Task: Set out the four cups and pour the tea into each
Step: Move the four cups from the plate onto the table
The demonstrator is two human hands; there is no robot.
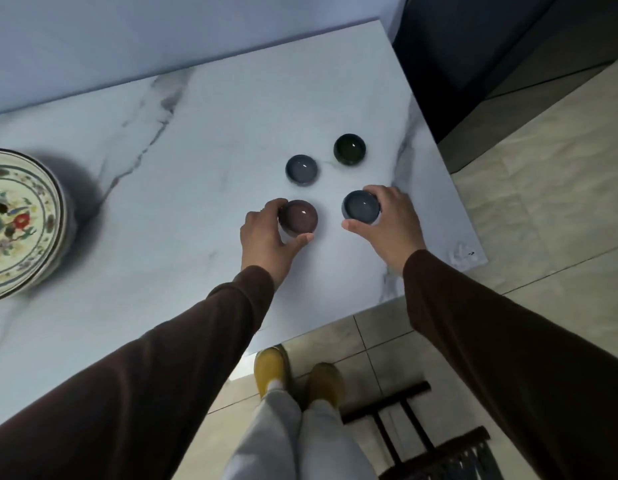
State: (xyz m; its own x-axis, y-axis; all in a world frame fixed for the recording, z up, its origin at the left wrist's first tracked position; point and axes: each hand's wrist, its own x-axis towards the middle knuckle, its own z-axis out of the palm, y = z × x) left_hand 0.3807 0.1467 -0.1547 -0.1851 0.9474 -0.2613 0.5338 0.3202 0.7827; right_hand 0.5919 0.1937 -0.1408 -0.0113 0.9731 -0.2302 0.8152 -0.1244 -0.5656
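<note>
Small round cups stand on a white marble table (196,188) near its right corner. My left hand (266,237) wraps around a purple-brown cup (299,216), thumb in front and fingers behind. My right hand (390,220) grips a blue-grey cup (360,206) the same way. Behind them stand a light grey cup (301,169) and a dark green cup (349,148), both untouched. All the cups stand upright; I cannot tell whether they hold liquid. No teapot is in view.
A large floral-painted ceramic bowl (20,220) stands at the table's left edge. The table's front edge and right corner are close to the cups. Below are tiled floor, my feet in yellow shoes (271,368) and a dark wooden stool (422,441).
</note>
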